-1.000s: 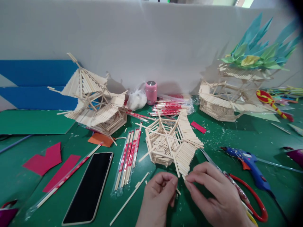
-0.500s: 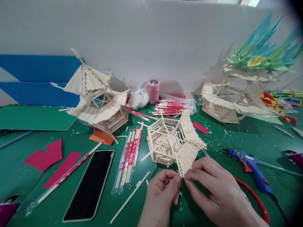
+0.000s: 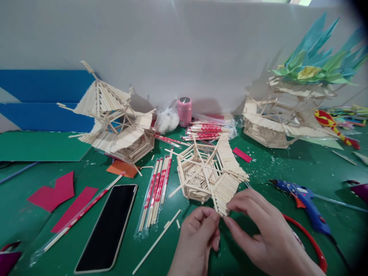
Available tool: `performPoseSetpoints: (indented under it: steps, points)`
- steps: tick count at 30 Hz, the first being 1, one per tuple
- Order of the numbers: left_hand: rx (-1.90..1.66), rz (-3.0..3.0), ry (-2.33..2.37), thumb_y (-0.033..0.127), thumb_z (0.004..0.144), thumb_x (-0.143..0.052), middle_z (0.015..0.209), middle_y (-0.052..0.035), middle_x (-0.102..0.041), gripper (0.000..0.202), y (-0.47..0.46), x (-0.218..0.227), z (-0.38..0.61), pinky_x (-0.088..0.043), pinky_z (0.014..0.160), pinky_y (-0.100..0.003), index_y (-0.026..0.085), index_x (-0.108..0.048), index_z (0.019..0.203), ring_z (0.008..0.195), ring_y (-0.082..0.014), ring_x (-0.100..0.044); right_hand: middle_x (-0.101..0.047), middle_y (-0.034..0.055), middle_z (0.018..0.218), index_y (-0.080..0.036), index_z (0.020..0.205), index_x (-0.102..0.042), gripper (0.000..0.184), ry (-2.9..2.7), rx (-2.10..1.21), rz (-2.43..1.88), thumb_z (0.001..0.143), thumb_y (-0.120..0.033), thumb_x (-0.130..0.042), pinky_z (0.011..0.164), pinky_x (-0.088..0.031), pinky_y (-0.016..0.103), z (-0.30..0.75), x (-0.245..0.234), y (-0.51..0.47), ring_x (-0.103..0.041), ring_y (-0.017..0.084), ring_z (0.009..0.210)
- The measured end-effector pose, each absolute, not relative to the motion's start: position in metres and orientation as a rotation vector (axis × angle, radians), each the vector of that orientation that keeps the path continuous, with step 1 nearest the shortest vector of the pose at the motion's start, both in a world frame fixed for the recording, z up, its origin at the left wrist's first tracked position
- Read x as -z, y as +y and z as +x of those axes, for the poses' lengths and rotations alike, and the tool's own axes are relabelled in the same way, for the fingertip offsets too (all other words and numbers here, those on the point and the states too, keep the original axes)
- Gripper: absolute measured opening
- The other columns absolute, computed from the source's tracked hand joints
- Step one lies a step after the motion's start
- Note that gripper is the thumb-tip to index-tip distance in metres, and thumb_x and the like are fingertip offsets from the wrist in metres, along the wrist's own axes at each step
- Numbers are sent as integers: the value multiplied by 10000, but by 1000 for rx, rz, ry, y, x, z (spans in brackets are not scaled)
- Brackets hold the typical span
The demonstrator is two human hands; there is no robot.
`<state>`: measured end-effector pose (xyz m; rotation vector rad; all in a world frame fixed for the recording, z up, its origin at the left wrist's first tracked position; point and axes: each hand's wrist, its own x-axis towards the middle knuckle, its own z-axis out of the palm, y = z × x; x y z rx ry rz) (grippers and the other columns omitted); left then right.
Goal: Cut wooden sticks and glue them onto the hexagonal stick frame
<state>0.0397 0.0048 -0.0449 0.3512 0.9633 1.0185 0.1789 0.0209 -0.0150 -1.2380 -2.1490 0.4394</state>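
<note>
A many-sided model built from wooden chopsticks (image 3: 198, 172) stands in front of me, two of its sides covered with closely set short sticks. Its near corner, where a long stick meets the slatted roof panel (image 3: 227, 188), reaches down to my fingers. My left hand (image 3: 199, 235) is closed, thumb and forefinger pinching the tip of that corner. Thumb and forefinger of my right hand (image 3: 255, 226) hold the panel's edge right beside it, slightly apart from each other. The fingertips partly hide the corner. A loose chopstick (image 3: 157, 242) lies left of my left hand, with short cut pieces nearby.
A blue glue gun (image 3: 304, 203) lies right, near a red curved handle (image 3: 310, 237). Wrapped chopsticks (image 3: 156, 191) and a phone (image 3: 107, 228) lie left. Behind stand a chopstick pavilion (image 3: 117, 126), a pink flask (image 3: 184, 111) and another chopstick model (image 3: 267, 130) beneath paper leaves.
My right forefinger has moved slightly up and away from its thumb, along the panel edge. My left hand keeps its pinch on the corner. The view has shifted a little.
</note>
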Motion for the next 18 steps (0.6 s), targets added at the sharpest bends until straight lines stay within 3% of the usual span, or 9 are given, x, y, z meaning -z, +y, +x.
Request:
performPoseSetpoints:
  steps: [10,18]
  points:
    - [-1015,330,927,269,696,-611,492,38,-478,157,9,39,43,-202,458,-217,129,-553,654,429,-58,-354,-519,8,818,-213,926,-436,292,-2114,-316,-1295,687,-142,-587,572,-443,233,180,24,17,-492,127,706]
    - [-1006,315,961,242,686,-613,484,44,-462,151,13,36,45,-223,461,-211,139,-529,614,445,-62,-364,-511,4,812,-224,932,-428,282,-2050,-324,-1312,706,-177,-591,530,-437,217,179,27,18,-494,122,673]
